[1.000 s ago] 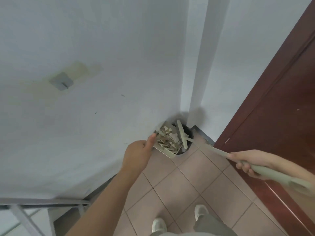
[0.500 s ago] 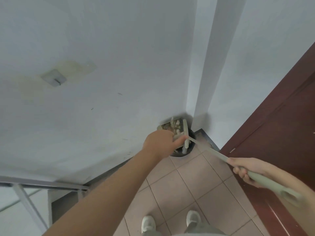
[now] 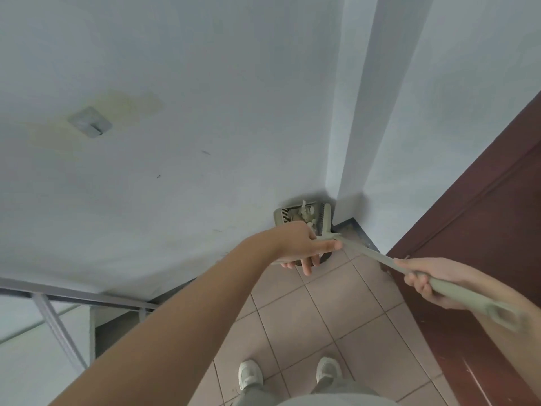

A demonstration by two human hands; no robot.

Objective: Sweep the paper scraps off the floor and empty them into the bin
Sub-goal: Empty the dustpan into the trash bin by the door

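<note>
Tan tiled floor (image 3: 322,312), wall corner. Left hand (image 3: 304,247) clamped round near edge of pale grey-green plastic dustpan (image 3: 284,215), tipped steeply into the corner. White paper scraps (image 3: 306,214) heaped inside, not yet out. Dark round bin (image 3: 325,257) beneath, mostly hidden. Long pale green handle (image 3: 377,259) clenched in right hand (image 3: 424,281). Emptying step, by the look. Next: tilt further, shake scraps down, keep lip over bin.

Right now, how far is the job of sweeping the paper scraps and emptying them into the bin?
Done: the paper scraps lie gathered in the dustpan. In hand: the left hand grips the dustpan, tipped up against the wall above the dark bin, and the right hand grips the long handle. Left: scraps show inside the pan, not yet in the bin, so the emptying must be finished.
</note>
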